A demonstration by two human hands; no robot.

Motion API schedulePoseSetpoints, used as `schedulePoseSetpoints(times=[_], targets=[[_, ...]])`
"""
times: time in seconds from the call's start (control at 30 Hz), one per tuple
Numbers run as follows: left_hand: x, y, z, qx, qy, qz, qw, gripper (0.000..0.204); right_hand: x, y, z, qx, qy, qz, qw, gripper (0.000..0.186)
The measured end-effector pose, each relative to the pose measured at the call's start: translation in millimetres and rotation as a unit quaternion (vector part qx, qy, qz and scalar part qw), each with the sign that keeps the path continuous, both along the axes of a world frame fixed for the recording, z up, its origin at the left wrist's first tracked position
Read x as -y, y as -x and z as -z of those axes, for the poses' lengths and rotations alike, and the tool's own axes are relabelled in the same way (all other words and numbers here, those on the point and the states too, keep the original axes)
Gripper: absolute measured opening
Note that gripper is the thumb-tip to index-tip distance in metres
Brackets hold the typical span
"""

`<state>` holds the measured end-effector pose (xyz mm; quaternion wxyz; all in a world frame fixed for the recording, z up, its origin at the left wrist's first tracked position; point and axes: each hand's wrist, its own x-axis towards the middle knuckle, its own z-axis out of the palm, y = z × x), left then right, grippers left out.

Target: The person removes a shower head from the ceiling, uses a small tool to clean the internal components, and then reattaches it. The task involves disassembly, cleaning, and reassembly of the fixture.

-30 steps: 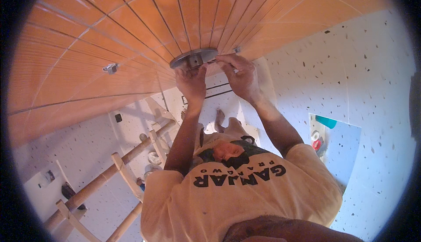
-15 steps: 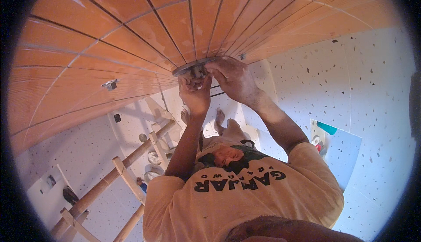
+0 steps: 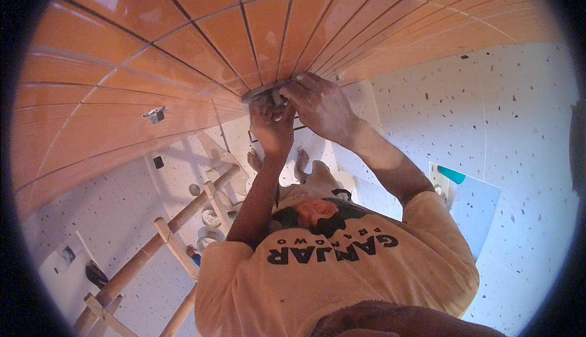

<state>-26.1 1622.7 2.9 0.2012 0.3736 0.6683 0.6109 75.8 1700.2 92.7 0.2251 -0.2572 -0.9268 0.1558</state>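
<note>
A round, grey metal fitting (image 3: 259, 93) with a short central body sits against the orange tiled wall (image 3: 220, 32), partly covered by my fingers. My left hand (image 3: 271, 123) holds it from below, fingers curled and closed around its body. My right hand (image 3: 320, 108) is closed on its right side, thumb and fingertips pressed at the centre; whatever small part lies under them is hidden. Farther left, a small metal bracket (image 3: 155, 115) is fixed to the same wall.
Below left, a wooden bamboo ladder (image 3: 195, 209) crosses over the speckled floor tiles, with round containers (image 3: 210, 217) beyond it. My bare feet (image 3: 301, 165) are below my hands. On the right are a speckled tiled wall (image 3: 519, 105) and an opening with a teal object (image 3: 450, 172).
My right hand has closed further over the fitting, covering the thin part that showed at its fingertips earlier. The fitting and hands appear slightly lower as the view shifted.
</note>
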Motion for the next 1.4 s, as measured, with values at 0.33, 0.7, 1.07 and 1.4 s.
schedulePoseSetpoints(times=[0.33,0.7,1.07,1.4], targets=[[2,-1,-13,0.115,0.007,0.026,0.993,0.032,0,2,0,0.008,-0.038,-0.011,0.999,0.027],[0,-1,-6,0.121,0.032,0.010,0.992,0.036,1,3,-1,0.040,-0.002,0.004,0.999,0.027],[0,0,-8,0.087,-0.001,0.003,0.996,0.039,0,7,1,0.029,-0.049,-0.011,0.998,0.021],[-1,-4,-19,0.077,-0.024,-0.012,0.997,0.034,5,10,2,0.030,-0.083,0.028,0.996,0.019]])
